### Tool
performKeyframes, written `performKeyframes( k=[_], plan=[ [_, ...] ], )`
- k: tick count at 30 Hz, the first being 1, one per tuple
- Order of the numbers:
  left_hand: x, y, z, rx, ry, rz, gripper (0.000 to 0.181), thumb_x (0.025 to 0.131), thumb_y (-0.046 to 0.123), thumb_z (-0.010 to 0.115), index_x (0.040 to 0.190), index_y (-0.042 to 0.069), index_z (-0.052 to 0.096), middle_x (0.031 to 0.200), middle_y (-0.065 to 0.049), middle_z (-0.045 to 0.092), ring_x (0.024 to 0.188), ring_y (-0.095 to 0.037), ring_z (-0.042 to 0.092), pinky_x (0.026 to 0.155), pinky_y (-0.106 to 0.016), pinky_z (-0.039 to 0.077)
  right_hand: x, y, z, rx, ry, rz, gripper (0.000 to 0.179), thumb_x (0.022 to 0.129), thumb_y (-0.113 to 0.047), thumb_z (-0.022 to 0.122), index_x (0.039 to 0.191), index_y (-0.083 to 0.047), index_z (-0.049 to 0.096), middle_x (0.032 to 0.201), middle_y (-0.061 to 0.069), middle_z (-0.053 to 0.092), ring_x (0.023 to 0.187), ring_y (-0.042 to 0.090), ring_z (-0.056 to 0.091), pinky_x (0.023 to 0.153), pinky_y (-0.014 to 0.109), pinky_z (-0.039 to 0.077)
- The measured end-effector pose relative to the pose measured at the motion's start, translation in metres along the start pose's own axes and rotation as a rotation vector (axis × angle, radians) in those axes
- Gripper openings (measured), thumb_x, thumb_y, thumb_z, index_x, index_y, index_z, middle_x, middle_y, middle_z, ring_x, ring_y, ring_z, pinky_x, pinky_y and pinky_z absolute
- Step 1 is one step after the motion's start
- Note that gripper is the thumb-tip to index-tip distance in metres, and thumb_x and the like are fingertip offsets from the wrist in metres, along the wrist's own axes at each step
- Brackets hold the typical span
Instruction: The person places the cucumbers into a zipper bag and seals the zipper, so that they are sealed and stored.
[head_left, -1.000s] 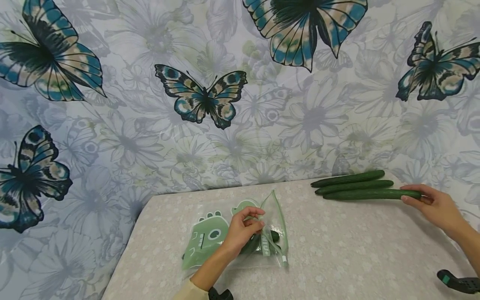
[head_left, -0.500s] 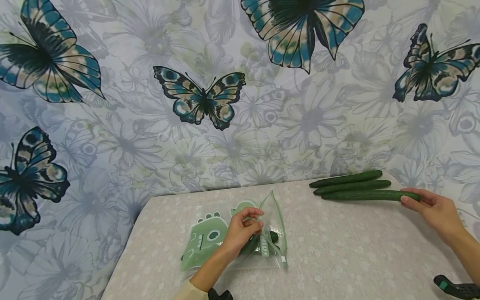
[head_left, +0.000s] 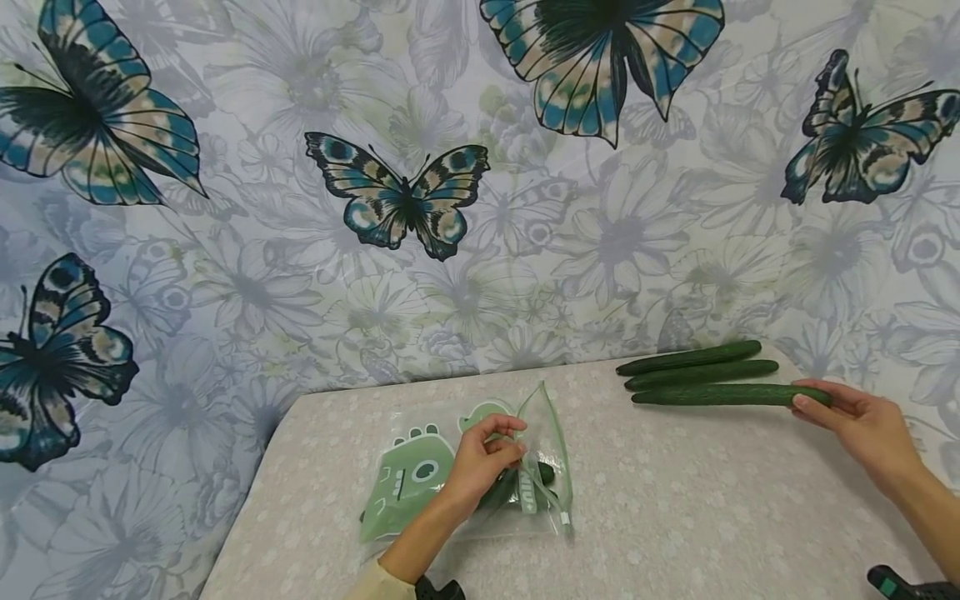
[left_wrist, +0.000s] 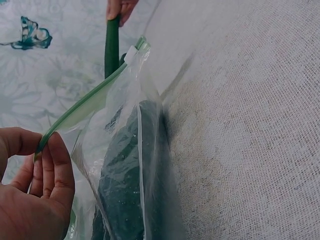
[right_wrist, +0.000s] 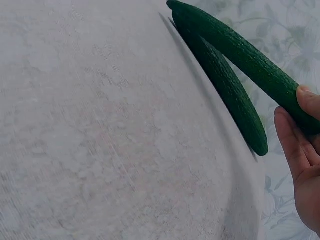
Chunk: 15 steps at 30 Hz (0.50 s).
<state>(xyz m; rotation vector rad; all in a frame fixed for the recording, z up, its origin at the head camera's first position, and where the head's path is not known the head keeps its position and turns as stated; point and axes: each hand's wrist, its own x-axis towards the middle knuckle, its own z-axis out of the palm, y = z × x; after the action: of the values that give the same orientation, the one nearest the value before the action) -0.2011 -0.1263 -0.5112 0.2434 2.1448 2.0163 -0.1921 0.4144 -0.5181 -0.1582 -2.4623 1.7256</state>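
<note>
In the head view my left hand [head_left: 480, 471] is over a clear zip bag [head_left: 408, 492] with green cartoon prints. Thumb and forefinger pinch the bag's green zip edge [left_wrist: 82, 100], holding its mouth up, as the left wrist view shows. Inside, a dark green cucumber [left_wrist: 122, 175] shows through the plastic. Off to the right, my right hand [head_left: 862, 425] grips the right end of a long cucumber [head_left: 712, 395]. That end is raised off the table in the right wrist view. Just behind it lie two more cucumbers [head_left: 705, 375], side by side.
A table with a pale patterned cloth [head_left: 660, 500] lies under everything. At its back edge hangs a floral curtain [head_left: 262, 292] with printed butterflies. A white zip slider [left_wrist: 131, 54] sits near the far end of the bag's mouth.
My right hand has shifted slightly left and toward me with the cucumber, drawing it a little apart from the other two. The left hand keeps its place at the bag.
</note>
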Motion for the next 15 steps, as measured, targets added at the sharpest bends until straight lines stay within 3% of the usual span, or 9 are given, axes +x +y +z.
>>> performKeyframes(
  k=[5, 11, 15],
  plan=[
    [0.0, 0.001, -0.001, -0.013, -0.001, 0.005, 0.032, 0.096, 0.0, 0.074, 0.128, -0.002, 0.069, 0.113, -0.014, 0.057, 0.078, -0.003, 0.065, 0.077, -0.024, 0.063, -0.003, -0.008, 0.007, 0.081, -0.045, -0.005, 0.032, 0.104, -0.02, 0.073, 0.136, -0.016, 0.073, 0.099, -0.024, 0.08, 0.089, -0.003, 0.079, 0.077, 0.012, 0.06],
    [0.0, 0.001, 0.0, -0.021, -0.002, 0.02, 0.034, 0.095, -0.001, 0.074, 0.128, -0.005, 0.067, 0.111, -0.013, 0.057, 0.077, -0.003, 0.065, 0.076, -0.023, 0.062, -0.007, -0.013, 0.018, 0.281, -0.145, 0.02, 0.028, 0.105, -0.012, 0.07, 0.132, -0.018, 0.076, 0.104, -0.017, 0.083, 0.093, 0.004, 0.081, 0.082, 0.011, 0.06],
    [0.0, 0.001, 0.001, -0.018, -0.003, 0.015, 0.034, 0.095, 0.0, 0.074, 0.128, -0.004, 0.068, 0.112, -0.014, 0.057, 0.077, -0.003, 0.065, 0.075, -0.022, 0.061, -0.009, -0.012, 0.026, 0.349, -0.185, 0.019, 0.029, 0.106, -0.008, 0.067, 0.131, -0.018, 0.077, 0.104, -0.012, 0.084, 0.094, 0.007, 0.082, 0.084, 0.011, 0.06]
  ],
)
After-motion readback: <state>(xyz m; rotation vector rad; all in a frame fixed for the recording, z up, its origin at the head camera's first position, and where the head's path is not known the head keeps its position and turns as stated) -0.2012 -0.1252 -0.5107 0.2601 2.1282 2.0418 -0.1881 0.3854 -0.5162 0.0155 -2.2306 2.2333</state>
